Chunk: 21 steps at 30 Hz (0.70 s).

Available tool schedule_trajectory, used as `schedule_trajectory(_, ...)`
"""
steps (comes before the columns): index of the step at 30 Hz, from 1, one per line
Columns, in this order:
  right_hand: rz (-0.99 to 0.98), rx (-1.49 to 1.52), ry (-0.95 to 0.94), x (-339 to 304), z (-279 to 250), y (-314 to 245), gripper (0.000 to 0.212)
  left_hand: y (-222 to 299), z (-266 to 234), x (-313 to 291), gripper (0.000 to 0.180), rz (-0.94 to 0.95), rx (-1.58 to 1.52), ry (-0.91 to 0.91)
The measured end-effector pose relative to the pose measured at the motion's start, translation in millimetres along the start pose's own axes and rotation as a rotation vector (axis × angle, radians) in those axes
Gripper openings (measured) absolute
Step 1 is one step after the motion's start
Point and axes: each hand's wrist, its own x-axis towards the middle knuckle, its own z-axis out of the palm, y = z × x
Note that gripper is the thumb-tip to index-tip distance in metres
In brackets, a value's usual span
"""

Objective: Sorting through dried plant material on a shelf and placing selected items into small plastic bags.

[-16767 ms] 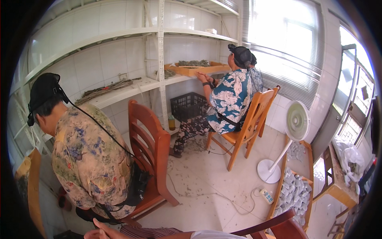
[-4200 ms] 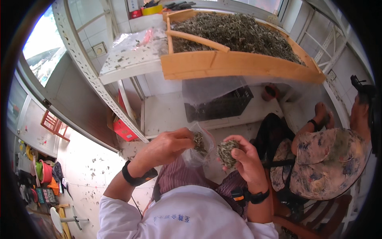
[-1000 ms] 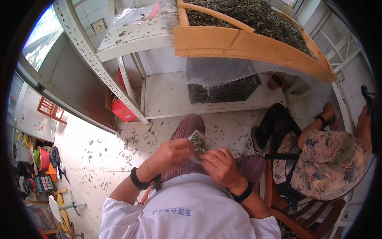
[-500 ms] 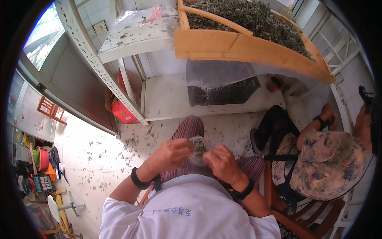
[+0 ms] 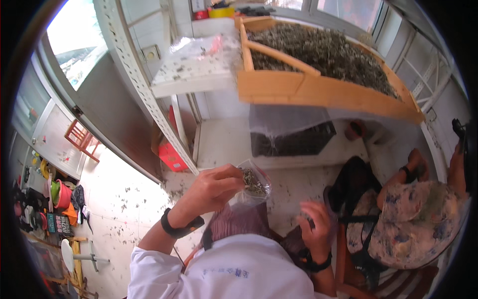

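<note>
A small clear plastic bag (image 5: 260, 195) with dried leaves in it hangs above my lap. The fingers of my left hand (image 5: 218, 187) close on its left edge. My right hand (image 5: 317, 225) is raised to the right of the bag and apart from it, slightly blurred. Its fingers are spread, and I see nothing in them. Ahead of both hands, a wooden-framed tray (image 5: 298, 92) is heaped with dark dried leaves (image 5: 318, 55).
A white metal shelf (image 5: 199, 84) with a crumpled plastic bag (image 5: 199, 46) stands ahead left. A black crate (image 5: 294, 142) and red box (image 5: 172, 156) sit low down. Another person (image 5: 418, 219) sits close at right. Leaf bits litter the floor (image 5: 114, 219).
My right hand has let go of the bag and drawn away right and nearer me. My left hand has kept the bag, which looks wider and tilted. The view has shifted.
</note>
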Motion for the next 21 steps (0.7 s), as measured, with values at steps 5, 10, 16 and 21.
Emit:
schedule_trajectory(5, 0.072, -0.094, 0.038, -9, -11, -6, 0.018, 19, -51, 34, 0.018, -0.067, 0.04, 0.142)
schedule_trajectory(10, 0.339, -0.041, 0.181, -25, -9, -5, 0.014, 29, -103, 77, 0.012, -0.101, 0.182, 0.185)
schedule_trajectory(16, 0.268, -0.113, 0.176, -43, -13, 9, 0.025, 8, -143, 127, 0.002, -0.101, 0.317, 0.192)
schedule_trajectory(21, 0.245, -0.239, 0.124, -37, -20, 0, 0.021, 4, -167, 160, 0.004, -0.159, 0.487, 0.19)
